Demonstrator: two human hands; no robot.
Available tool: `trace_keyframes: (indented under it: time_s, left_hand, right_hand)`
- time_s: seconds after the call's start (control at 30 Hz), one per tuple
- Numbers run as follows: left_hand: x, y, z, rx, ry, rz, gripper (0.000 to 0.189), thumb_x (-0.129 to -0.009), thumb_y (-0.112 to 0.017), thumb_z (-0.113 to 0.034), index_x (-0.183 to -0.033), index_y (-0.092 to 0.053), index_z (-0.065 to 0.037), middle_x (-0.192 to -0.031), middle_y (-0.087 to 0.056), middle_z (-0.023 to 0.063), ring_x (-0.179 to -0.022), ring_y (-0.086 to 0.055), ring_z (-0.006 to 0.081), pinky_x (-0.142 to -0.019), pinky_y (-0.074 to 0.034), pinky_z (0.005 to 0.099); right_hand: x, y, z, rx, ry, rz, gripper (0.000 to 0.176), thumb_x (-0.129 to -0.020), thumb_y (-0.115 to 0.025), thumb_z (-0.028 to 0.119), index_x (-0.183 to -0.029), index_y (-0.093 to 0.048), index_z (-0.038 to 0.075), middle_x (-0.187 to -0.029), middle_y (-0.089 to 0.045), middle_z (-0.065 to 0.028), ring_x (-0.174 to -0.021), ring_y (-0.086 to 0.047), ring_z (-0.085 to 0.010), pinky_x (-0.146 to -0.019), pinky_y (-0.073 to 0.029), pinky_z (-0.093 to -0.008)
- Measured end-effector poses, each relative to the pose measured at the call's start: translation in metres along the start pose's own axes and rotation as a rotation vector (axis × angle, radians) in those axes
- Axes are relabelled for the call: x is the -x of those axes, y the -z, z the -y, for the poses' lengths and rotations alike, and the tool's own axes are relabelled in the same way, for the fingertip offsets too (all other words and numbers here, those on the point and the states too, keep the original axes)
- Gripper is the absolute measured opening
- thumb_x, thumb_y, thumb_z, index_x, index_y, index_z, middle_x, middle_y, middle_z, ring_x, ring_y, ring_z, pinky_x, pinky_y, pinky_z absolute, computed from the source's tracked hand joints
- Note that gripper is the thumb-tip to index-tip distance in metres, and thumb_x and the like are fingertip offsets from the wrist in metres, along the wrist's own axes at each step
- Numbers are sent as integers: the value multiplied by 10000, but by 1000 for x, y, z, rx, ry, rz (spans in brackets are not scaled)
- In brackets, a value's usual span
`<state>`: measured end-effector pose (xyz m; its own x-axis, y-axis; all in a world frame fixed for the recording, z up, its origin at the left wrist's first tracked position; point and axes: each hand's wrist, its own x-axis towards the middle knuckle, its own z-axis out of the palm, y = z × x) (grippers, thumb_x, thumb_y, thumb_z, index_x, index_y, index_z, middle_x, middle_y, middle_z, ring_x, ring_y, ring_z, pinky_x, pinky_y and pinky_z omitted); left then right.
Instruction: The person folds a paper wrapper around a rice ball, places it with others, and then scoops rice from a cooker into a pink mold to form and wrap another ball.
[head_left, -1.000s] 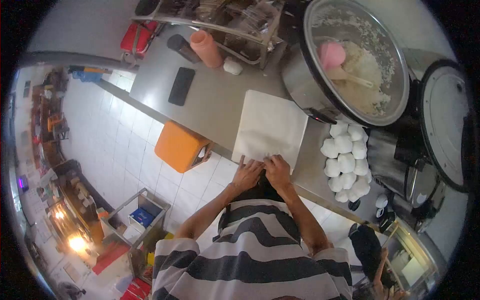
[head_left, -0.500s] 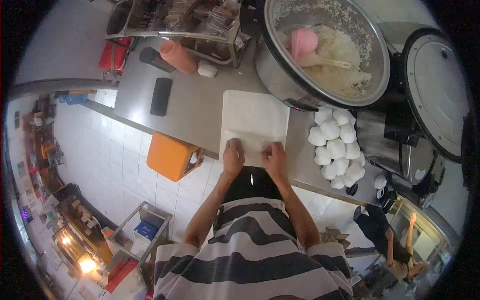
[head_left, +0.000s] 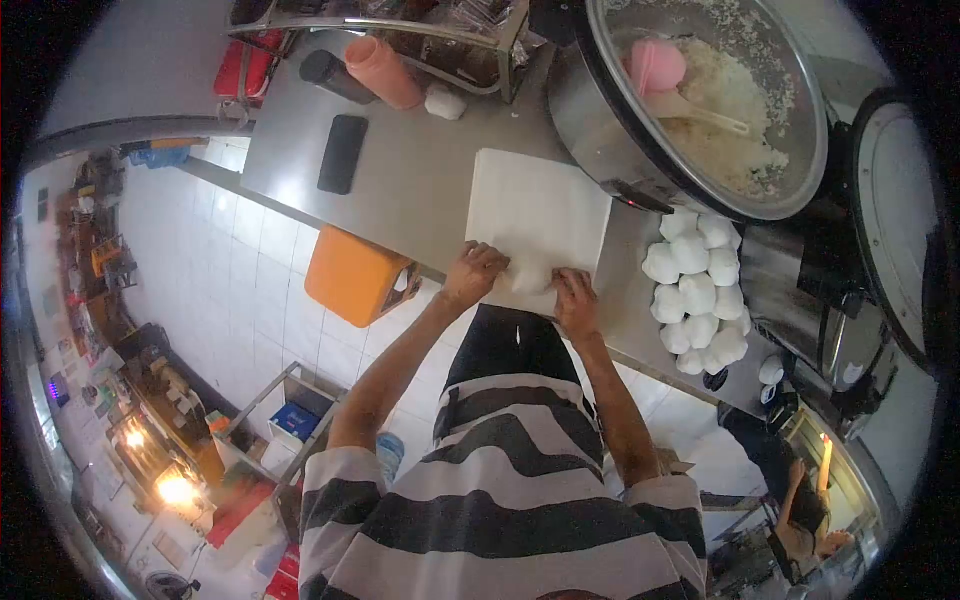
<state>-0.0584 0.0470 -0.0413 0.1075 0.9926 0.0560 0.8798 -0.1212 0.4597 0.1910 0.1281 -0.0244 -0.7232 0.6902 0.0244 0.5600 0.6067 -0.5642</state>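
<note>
A stack of thin white sheets point(head_left: 540, 205) lies on the steel counter in front of me. Near its front edge sits a white lump point(head_left: 530, 276), which looks wrapped in a sheet. My left hand point(head_left: 478, 272) is closed at the lump's left end, its fingers pinched on the wrapping. At the right end my right hand point(head_left: 576, 300) pinches the wrapping too. Several round white bundles point(head_left: 697, 293) are heaped to the right of the sheets. Beyond them a large pot point(head_left: 628, 150) holds white rice point(head_left: 730, 130) with a pink scoop point(head_left: 658, 66) and a pale paddle point(head_left: 705, 114).
A black phone point(head_left: 343, 154), a pink bottle point(head_left: 383, 73) and another white bundle point(head_left: 444, 102) lie at the counter's back left. An orange stool point(head_left: 350, 275) stands beside the front edge. At the lower right is another person point(head_left: 795, 500).
Between my hands the wrapping has become a rounded lump. My hands have moved slightly apart to its two ends. The camera view has shifted, so the counter items appear further right.
</note>
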Motion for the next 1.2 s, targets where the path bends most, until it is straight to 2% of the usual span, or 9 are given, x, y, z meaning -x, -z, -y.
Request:
trace_keyframes:
  time_s: [0.27, 0.53, 0.63, 0.77, 0.9, 1.0, 1.07, 1.1, 1.2]
  left_hand:
    - [6, 32, -12, 28, -26, 60, 422, -749, -645, -141, -1169, -629, -107, -1197, -596, 73, -1139, -522, 274, -994, -373, 487]
    - [-23, 21, -4, 266, 163, 3, 239, -676, -695, -34, -871, -737, -165, -887, -600, -1, -945, -542, 225, -836, -400, 409]
    - [-34, 15, 2, 328, 189, -20, 188, -640, -696, -16, -777, -719, -143, -893, -608, 23, -898, -556, 249, -802, -425, 410]
    - [-46, 9, 11, 381, 167, 125, 163, -626, -697, -9, -759, -674, -101, -898, -602, 50, -865, -571, 281, -759, -448, 414]
    - [-62, 16, -5, 347, 315, 63, 255, -618, -693, 7, -848, -627, -81, -891, -600, 83, -857, -592, 309, -764, -462, 440]
    - [-61, -2, 0, 255, 221, 36, 309, -624, -685, 15, -910, -608, -74, -894, -600, 105, -847, -594, 322, -786, -465, 435]
    - [-63, 1, 6, 164, 104, 6, 317, -630, -680, 19, -922, -594, -66, -898, -599, 120, -833, -590, 330, -793, -467, 422]
    - [-57, 10, 5, 379, 90, 42, 290, -652, -681, 26, -907, -576, -61, -889, -588, 107, -818, -590, 289, -784, -464, 381]
    - [-50, 58, -15, 762, 164, 191, 276, -685, -688, 42, -895, -538, -59, -874, -561, 58, -818, -569, 192, -768, -452, 313]
  right_hand:
    - [5, 0, 0, -88, 9, -33, 377, -725, -593, -46, -1101, -609, -12, -1198, -537, -148, -1095, -507, -355, -948, -472, -443]
    - [-22, 11, -5, -111, -24, -28, 323, -641, -623, -50, -952, -665, 28, -1113, -579, -108, -1075, -512, -339, -892, -483, -422]
    - [-36, 7, -17, -167, -66, 31, 327, -621, -656, -26, -938, -669, 52, -1092, -590, -103, -1039, -537, -320, -875, -480, -407]
    - [-59, 6, -30, -233, -203, 271, 236, -650, -670, 27, -882, -658, 69, -1006, -616, -133, -899, -603, -334, -802, -485, -419]
    - [-77, 8, -2, -222, -394, 23, 217, -684, -634, -28, -893, -643, 25, -855, -630, -134, -788, -640, -322, -689, -497, -430]
    - [-78, 8, -3, -152, -292, -73, 231, -682, -656, -17, -905, -631, 39, -807, -635, -135, -776, -635, -340, -689, -505, -421]
    - [-79, 18, -10, -111, -20, -16, 226, -695, -706, -13, -883, -590, 35, -765, -623, -126, -739, -642, -290, -678, -510, -384]
    - [-80, 32, -8, -93, -17, -52, 226, -695, -706, -13, -883, -590, 35, -765, -623, -126, -739, -642, -290, -678, -510, -384]
    - [-76, 83, 13, -824, -165, 371, 330, -676, -788, -12, -867, -524, 35, -742, -577, -31, -722, -573, -127, -680, -488, -309]
